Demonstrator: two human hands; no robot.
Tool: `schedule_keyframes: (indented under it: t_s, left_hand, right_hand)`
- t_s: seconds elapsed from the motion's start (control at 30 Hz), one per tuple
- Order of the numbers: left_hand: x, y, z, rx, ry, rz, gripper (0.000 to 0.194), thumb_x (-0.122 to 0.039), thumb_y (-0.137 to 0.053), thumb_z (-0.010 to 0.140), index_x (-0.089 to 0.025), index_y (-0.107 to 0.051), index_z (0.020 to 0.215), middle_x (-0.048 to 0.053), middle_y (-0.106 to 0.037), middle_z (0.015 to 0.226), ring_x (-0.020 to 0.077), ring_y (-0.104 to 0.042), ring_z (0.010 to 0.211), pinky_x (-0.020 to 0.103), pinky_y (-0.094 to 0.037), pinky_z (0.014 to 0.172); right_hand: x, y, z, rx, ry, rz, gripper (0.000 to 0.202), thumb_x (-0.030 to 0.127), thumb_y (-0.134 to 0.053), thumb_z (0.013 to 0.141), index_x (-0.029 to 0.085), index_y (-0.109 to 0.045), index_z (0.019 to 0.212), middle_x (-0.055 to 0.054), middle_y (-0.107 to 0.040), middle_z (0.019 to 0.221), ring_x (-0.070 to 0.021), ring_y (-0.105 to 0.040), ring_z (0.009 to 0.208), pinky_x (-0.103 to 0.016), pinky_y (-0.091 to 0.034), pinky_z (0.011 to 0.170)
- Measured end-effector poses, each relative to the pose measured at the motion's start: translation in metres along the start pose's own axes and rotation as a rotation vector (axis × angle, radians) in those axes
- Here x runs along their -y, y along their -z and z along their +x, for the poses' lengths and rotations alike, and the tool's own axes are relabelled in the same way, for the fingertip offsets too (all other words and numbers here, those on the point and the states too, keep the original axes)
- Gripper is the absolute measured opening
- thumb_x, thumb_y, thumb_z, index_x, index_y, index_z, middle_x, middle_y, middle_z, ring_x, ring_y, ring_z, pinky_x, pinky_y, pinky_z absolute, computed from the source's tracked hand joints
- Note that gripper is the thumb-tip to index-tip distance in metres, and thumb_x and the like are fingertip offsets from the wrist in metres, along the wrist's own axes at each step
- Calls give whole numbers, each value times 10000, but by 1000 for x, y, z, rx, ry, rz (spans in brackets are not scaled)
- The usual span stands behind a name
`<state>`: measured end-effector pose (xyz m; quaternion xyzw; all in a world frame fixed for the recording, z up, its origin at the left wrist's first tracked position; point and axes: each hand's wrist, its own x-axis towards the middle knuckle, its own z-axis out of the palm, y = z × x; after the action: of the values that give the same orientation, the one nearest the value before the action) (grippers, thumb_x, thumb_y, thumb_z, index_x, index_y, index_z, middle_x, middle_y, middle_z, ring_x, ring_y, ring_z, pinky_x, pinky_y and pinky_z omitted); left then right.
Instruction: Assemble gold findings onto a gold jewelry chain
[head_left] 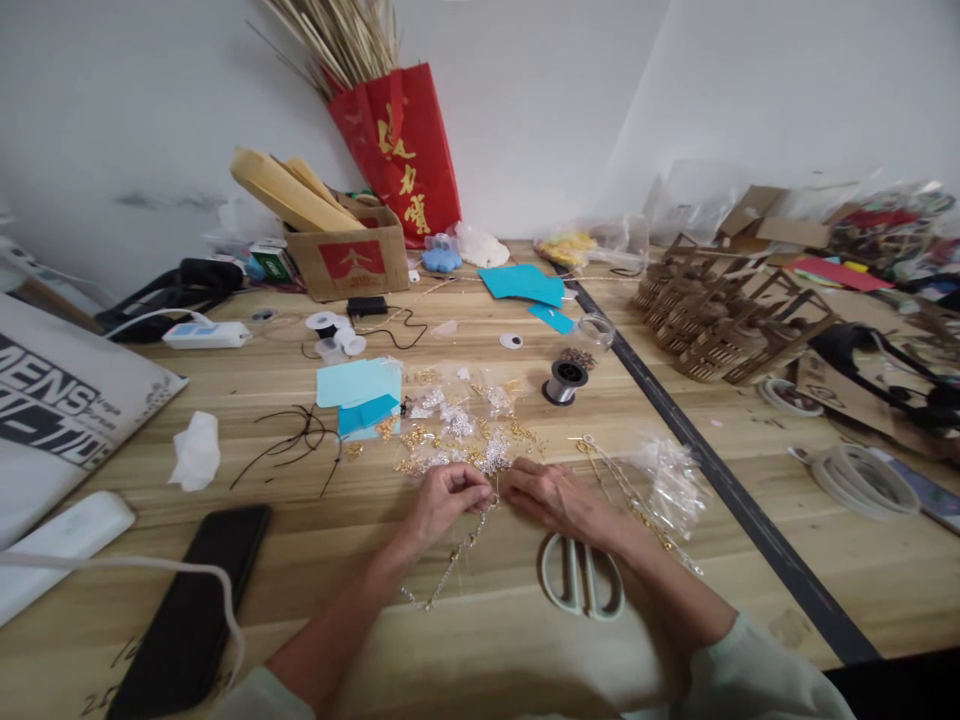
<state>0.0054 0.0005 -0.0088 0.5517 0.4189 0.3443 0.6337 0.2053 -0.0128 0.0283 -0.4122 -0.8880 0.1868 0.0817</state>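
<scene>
My left hand (452,503) is closed in a pinch at the upper end of a beaded strand (454,557), which trails down and left across the wood. Close beside it, my right hand (553,495) has its fingers curled together near the same end; what they grip is hidden. Just beyond both hands lie loose silver and gold beads (459,422), some on or in clear plastic. Below my right wrist are pale-handled scissors (582,580), their blades partly covered by the arm. Another gold and silver beaded chain (637,508) runs beside my right forearm.
A wire spool (565,382) stands beyond the beads. Blue cards (360,383) and black cords (300,440) lie left, with a phone (199,610) nearer. Clear plastic bags (670,485) and brown woven baskets (720,310) are on the right; a cardboard box (349,255) stands behind.
</scene>
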Motion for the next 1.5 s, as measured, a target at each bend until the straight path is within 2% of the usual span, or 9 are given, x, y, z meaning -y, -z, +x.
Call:
schedule_keyframes:
  t_s: [0.2, 0.3, 0.43, 0.6, 0.77, 0.93, 1.23, 1.37, 1.5]
  left_hand:
    - [-3, -8, -4, -48, -207, 457, 88, -105, -641, 735, -141, -665, 659, 27, -662, 680, 143, -576, 642, 249, -421, 611]
    - [-5, -10, -8, 15, -354, 661, 122, -76, -625, 764, -151, -660, 676, 28, -662, 735, 159, -581, 725, 273, -431, 688]
    - [-2, -10, -10, 104, -505, 800, 124, -105, -595, 825, -163, -654, 734, 30, -667, 794, 172, -571, 809, 303, -434, 780]
    - [7, -11, -9, 114, -581, 906, 161, -100, -553, 849, -157, -639, 726, 44, -648, 779, 186, -558, 808, 310, -441, 753]
    - [2, -10, -9, 57, -510, 826, 155, -88, -561, 830, -166, -637, 721, 32, -659, 765, 171, -579, 779, 294, -446, 749]
    - [-6, -10, -9, 14, -374, 740, 156, -65, -575, 778, -177, -644, 694, 23, -678, 763, 163, -594, 762, 277, -450, 746]
    - [-5, -11, -6, -64, -212, 527, 101, -118, -616, 726, -169, -675, 663, 11, -669, 673, 135, -572, 615, 229, -427, 594]
    - [-2, -8, -2, -66, -190, 368, 86, -166, -644, 717, -151, -674, 638, 29, -675, 658, 148, -589, 629, 243, -439, 607]
    - [-3, -4, 0, -33, -212, 195, 92, -217, -676, 704, -141, -682, 652, 59, -694, 745, 174, -624, 721, 265, -471, 670]
  right_hand:
    - [5, -2, 1, 36, 38, -81, 107, 123, -491, 914, 169, -581, 879, -35, -593, 858, -142, -583, 747, -233, -368, 608]
    - [3, -11, 2, 40, 60, -121, 114, 114, -475, 917, 165, -565, 868, -36, -584, 820, -151, -574, 749, -237, -374, 611]
    - [0, -22, 3, 43, 56, -228, 121, 99, -432, 928, 159, -535, 906, -45, -577, 829, -152, -547, 703, -243, -365, 587]
    - [1, -21, 2, 43, 54, -222, 116, 95, -417, 928, 155, -514, 908, -52, -572, 843, -151, -534, 696, -244, -345, 576]
    - [1, -6, -1, -40, 20, 12, 97, 144, -414, 939, 170, -493, 889, -35, -552, 856, -121, -518, 648, -230, -327, 557]
    - [-7, -5, -3, -88, -47, 243, 93, 177, -393, 948, 185, -476, 906, 17, -546, 693, -117, -502, 588, -222, -339, 571]
    - [-10, -8, -1, -172, -68, 264, 64, 149, -458, 889, 188, -509, 885, 19, -542, 690, -112, -483, 585, -210, -339, 558]
    - [-5, -5, 0, -234, -27, 285, 81, 135, -492, 876, 174, -546, 830, 0, -527, 732, -114, -487, 622, -212, -353, 565]
    - [-3, -5, 2, -282, -42, 325, 94, 160, -521, 885, 165, -593, 826, -23, -537, 792, -124, -520, 677, -223, -389, 598]
